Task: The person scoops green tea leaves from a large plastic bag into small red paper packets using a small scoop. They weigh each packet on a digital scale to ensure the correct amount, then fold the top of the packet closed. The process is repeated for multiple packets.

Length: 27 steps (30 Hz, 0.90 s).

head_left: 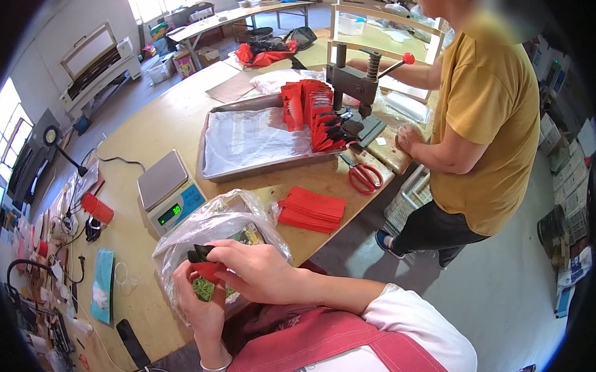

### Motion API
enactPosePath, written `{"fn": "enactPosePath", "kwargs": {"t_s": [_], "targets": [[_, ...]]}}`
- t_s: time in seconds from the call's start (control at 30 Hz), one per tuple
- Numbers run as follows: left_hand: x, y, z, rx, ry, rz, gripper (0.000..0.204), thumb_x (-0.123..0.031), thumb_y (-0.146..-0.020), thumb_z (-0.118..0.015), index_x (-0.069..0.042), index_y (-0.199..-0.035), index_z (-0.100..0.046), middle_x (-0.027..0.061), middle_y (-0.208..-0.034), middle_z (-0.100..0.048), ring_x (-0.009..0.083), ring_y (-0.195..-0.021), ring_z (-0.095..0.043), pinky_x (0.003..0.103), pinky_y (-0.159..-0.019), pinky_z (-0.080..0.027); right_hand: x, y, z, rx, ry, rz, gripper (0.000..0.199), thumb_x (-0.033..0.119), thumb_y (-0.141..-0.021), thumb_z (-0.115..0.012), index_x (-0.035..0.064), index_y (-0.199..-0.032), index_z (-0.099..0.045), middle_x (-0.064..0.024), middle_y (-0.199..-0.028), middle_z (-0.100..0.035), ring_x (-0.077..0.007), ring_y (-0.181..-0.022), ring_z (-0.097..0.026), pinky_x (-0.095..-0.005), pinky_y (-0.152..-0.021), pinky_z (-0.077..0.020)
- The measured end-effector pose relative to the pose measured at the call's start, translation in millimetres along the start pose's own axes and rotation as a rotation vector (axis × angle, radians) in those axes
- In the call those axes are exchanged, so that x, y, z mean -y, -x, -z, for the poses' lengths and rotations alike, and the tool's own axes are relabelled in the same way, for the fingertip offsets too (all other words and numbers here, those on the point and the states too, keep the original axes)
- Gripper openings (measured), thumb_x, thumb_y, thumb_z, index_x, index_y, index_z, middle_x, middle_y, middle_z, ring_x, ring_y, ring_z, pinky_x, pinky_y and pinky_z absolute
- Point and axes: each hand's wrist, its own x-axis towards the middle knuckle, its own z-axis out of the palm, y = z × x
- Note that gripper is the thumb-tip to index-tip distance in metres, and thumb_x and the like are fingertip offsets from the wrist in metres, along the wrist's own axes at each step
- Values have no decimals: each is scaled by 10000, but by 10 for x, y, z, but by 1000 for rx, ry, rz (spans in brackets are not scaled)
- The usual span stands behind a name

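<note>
Across the middle of the frame spread a pale wooden bench (130,225), its curved edges bent by the lens. At lower centre, a small red and black pouch (208,270) sat between the left hand (206,315) and the right hand (261,271), above a crumpled clear plastic bag (182,241). Both grips were closed on it, fingers pinching it. Shredded green material (204,289) showed just below. The step in hand looked like handling the pouch at its black end; whether its mouth was open could not be told. The next move seemed to call for a steady left grip and careful right fingertips. Flat red pouches (310,210) lay right of the bag.
</note>
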Motion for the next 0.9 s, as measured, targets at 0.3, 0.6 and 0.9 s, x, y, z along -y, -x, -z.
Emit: {"fn": "enactPosePath", "kwargs": {"t_s": [0.3,0.6,0.9], "targets": [[-143,258,92,142,-8,-150,540,0,-764,-840,-23,-1250,-604,144,-1217,-627,310,-1099,-619,410,-967,-502,222,266,338,279,57,-35,218,146,-925,-747,29,-997,-577,-142,-1219,-659,-366,-856,-714,-427,-690,-605],[-197,395,-92,332,146,-116,527,4,-777,-842,-39,-1247,-606,122,-1200,-612,278,-1081,-611,381,-973,-488,436,413,504,171,87,-88,209,138,-924,-738,23,-991,-577,-130,-1182,-617,-377,-913,-690,-467,-727,-580],[-246,365,-123,360,377,-15,589,-19,-802,-849,-30,-1325,-577,76,-1231,-607,210,-1116,-623,367,-991,-503,394,376,528,136,90,-9,265,114,-861,-806,43,-1036,-620,-117,-1199,-623,-309,-870,-699,-393,-688,-586]]}}
